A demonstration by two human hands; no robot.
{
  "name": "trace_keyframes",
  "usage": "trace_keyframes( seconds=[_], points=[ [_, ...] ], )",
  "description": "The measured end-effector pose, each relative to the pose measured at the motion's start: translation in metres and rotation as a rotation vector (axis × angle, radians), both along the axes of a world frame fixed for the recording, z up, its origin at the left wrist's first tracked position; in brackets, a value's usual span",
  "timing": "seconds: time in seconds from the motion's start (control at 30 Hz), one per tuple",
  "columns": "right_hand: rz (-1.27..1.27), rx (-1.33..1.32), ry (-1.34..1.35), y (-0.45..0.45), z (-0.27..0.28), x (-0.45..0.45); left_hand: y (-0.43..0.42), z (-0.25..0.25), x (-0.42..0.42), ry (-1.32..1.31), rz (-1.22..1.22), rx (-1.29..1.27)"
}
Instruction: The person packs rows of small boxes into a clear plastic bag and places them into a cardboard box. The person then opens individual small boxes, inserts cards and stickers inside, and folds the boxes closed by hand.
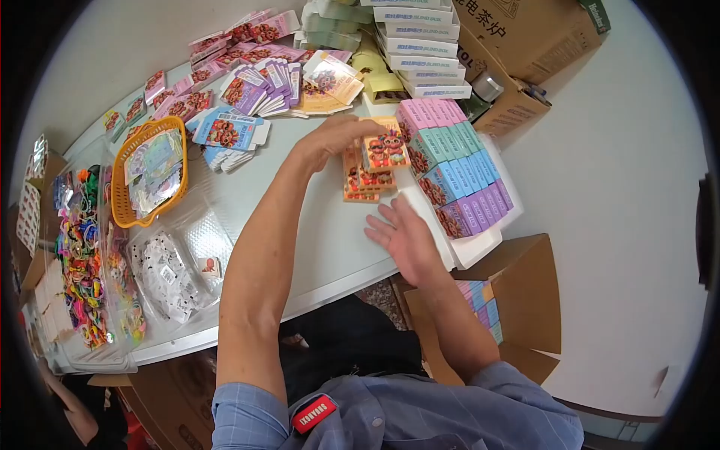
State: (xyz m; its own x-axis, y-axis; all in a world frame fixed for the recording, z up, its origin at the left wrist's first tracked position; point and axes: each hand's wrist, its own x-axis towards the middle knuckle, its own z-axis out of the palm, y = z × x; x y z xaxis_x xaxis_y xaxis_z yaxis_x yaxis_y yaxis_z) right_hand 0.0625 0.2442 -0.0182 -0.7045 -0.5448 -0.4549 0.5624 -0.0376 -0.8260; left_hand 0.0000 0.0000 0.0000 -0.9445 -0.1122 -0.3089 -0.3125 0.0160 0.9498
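My left hand (335, 141) grips an orange small box (387, 152) with cartoon figures on its front. Beneath it, several more orange boxes (361, 193) sit in a loose stack on the table. My right hand (406, 238) is open, fingers apart and palm turned toward the stack, holding nothing. Just right of both hands, a white tray (480, 251) carries rows of pink, green, blue and purple boxes (459, 171). The thumb side of my left hand is partly hidden behind the orange box.
Flat printed cartons (259, 86) lie across the back. A yellow basket (118, 202) holds printed packets, beside clear bins with colourful cords (79, 255) and white packets (169, 274). Folded white trays (420, 49) are piled behind. An open cardboard box (532, 292) stands below right; another person's arm (71, 405) shows lower left.
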Motion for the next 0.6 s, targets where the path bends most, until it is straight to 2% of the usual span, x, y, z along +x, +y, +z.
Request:
trace_keyframes(
  seconds=[0.07,0.23,0.3,0.33,0.37,0.43,0.47,0.57,0.6],
  points=[
    [-0.028,-0.23,-0.148,-0.016,0.005,-0.003,-0.008,0.003,0.017,-0.107,-0.099,0.035],
    [0.0,-0.208,-0.091,-0.02,0.013,0.0,0.013,0.023,0.059,-0.051,-0.053,0.014],
    [0.199,-0.176,-0.042,-0.015,0.011,-0.007,0.016,0.023,0.073,-0.037,0.039,-0.05],
    [0.268,-0.106,-0.044,-0.01,0.012,-0.012,0.018,0.017,0.079,0.057,0.065,0.015],
    [0.27,-0.11,-0.041,-0.006,0.015,-0.017,0.022,0.011,0.085,0.06,0.067,0.011],
    [0.431,0.076,0.078,-0.002,0.028,-0.021,0.031,0.004,0.098,0.231,0.184,0.021],
    [0.536,0.114,0.194,0.001,0.029,-0.026,0.032,0.001,0.104,0.233,0.201,0.084],
    [0.45,0.006,0.083,0.005,0.026,-0.04,0.042,-0.01,0.111,0.279,0.24,0.126],
    [0.48,0.047,0.145,0.002,0.026,-0.04,0.042,-0.01,0.112,0.277,0.248,0.124]
  ],
)
